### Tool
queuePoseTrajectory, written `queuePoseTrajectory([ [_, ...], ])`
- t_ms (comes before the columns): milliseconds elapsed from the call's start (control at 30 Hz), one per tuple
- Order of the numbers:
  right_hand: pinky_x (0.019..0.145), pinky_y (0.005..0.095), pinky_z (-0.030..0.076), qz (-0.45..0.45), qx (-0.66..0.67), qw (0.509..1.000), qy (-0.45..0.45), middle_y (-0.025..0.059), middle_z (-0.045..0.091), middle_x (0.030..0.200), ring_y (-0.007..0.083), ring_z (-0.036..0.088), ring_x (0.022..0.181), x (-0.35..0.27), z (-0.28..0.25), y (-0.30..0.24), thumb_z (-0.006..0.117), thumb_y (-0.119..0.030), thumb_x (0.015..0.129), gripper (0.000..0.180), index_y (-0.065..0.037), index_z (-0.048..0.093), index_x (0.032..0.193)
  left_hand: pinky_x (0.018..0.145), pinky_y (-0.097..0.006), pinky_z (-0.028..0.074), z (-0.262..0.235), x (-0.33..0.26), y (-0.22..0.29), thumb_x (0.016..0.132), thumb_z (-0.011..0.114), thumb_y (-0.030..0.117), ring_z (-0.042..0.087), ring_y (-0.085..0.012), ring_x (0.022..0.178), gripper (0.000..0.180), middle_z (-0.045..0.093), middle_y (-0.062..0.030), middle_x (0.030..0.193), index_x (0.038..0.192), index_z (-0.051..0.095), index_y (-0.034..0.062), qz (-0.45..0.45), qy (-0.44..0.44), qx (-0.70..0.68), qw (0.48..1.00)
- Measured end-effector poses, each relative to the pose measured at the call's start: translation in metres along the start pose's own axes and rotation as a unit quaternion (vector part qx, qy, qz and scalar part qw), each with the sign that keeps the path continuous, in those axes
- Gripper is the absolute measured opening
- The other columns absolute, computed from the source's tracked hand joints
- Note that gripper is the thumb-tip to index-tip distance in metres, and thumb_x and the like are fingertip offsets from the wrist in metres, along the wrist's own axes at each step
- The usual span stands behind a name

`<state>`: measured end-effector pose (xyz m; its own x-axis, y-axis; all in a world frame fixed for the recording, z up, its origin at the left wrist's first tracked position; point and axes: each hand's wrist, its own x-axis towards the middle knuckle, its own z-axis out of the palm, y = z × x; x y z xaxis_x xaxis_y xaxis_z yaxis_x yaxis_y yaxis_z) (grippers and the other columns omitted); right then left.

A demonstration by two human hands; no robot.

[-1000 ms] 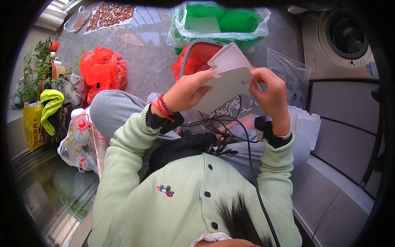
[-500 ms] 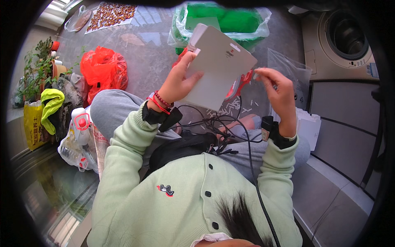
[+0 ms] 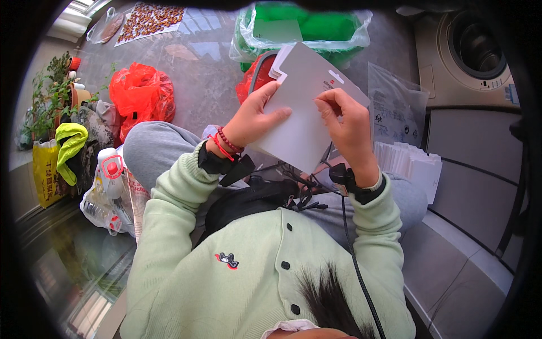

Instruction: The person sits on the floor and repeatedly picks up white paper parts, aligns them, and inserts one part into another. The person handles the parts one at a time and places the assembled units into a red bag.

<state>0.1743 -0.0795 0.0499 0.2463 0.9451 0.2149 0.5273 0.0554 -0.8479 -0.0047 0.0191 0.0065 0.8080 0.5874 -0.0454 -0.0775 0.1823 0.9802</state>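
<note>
Grey floor (image 3: 197, 85), green bin (image 3: 327, 24); white card stack (image 3: 302, 107) held nearside of bin.
Stack is gripped by left hand (image 3: 248, 116); right hand (image 3: 349, 118), pinched, has been brought over its face, within reach; pinch contents cannot be told.

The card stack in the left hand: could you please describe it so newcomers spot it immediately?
Find the green bin at top centre. Below it, the left hand holds the card stack. Unlike the white stack by the right knee, it's held up.

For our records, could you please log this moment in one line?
left hand: grips white cards | right hand: over cards, contact unclear | beyond: green bin
</note>
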Motion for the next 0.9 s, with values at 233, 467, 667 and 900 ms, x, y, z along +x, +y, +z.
queuePoseTrajectory([
  [233,0.051,0.0274,0.04,-0.091,-0.095,0.991,0.03,0.007,0.052,0.07,0.0162,0.05,0.056,0.002,0.011,0.004,0.067,-0.006,0.082,0.008,-0.001,0.061,0.083,0.086,-0.025,0.046,0.011,-0.003,0.0,0.089,0.061,0.006,0.054,-0.0089,0.099,0.034,0.057,-0.0042,0.107,0.121,0.049,0.001,0.024,-0.014,0.022,0.999],
  [467,0.058,0.0365,0.045,-0.066,-0.101,0.993,0.017,0.0089,0.055,0.071,0.0268,0.057,0.065,-0.001,0.012,0.005,0.067,-0.006,0.079,0.009,-0.003,0.058,0.08,0.087,-0.03,0.045,0.01,-0.005,-0.003,0.086,0.06,0.005,0.056,-0.0163,0.101,0.037,0.058,-0.0094,0.108,0.121,0.049,-0.0005,0.042,0.0,0.082,0.996],
  [667,0.064,0.0391,0.045,-0.143,-0.22,0.964,0.035,0.0123,0.054,0.076,0.0315,0.056,0.074,-0.004,0.027,0.009,0.064,-0.005,0.079,0.014,-0.003,0.051,0.084,0.089,-0.027,0.043,0.014,-0.008,-0.008,0.088,0.059,0.003,0.053,-0.0141,0.102,0.038,0.057,-0.008,0.111,0.123,0.048,0.0002,0.059,0.006,0.145,0.988],
  [900,0.064,0.0398,0.044,-0.082,-0.101,0.991,0.019,0.0136,0.052,0.076,0.0316,0.055,0.073,-0.003,0.016,0.01,0.062,-0.003,0.08,0.013,-0.002,0.049,0.083,0.088,-0.03,0.045,0.014,-0.005,-0.008,0.086,0.06,0.004,0.056,-0.0168,0.101,0.036,0.06,-0.0099,0.108,0.12,0.05,-0.0016,0.041,0.029,0.06,0.997],
])
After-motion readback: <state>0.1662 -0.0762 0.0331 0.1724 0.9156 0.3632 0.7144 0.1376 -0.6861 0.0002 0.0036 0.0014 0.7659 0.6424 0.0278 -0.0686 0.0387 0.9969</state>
